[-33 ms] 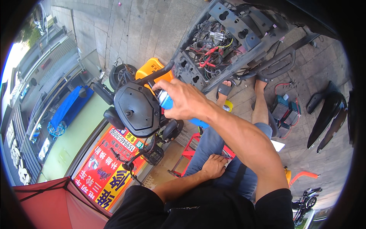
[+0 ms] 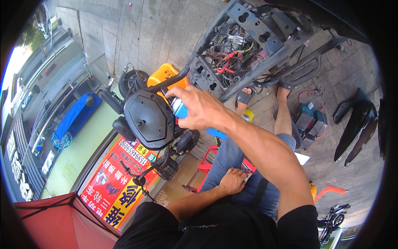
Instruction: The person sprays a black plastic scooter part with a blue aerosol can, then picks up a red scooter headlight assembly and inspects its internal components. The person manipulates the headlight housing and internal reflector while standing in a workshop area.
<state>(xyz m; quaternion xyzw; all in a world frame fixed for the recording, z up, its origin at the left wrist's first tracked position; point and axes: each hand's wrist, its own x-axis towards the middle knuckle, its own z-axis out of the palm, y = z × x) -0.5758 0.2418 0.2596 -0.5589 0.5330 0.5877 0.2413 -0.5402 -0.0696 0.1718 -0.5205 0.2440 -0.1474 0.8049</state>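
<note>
Blue spray can (image 2: 180, 109), gripped by your right fingers (image 2: 178, 91) beside the black cowl (image 2: 151, 118), could twist if pressed off-centre; your left fingers' (image 2: 239, 174) hold is unclear.

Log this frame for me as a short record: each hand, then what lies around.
Right hand: holds a blue-and-white can
Left hand: rests on the jeans
Nearest the can: dark panel; contact between them cannot be told
Ahead: frame with exposed wires and red clips
Ground, right: batteries, black covers
Left: red-and-yellow sign
</note>
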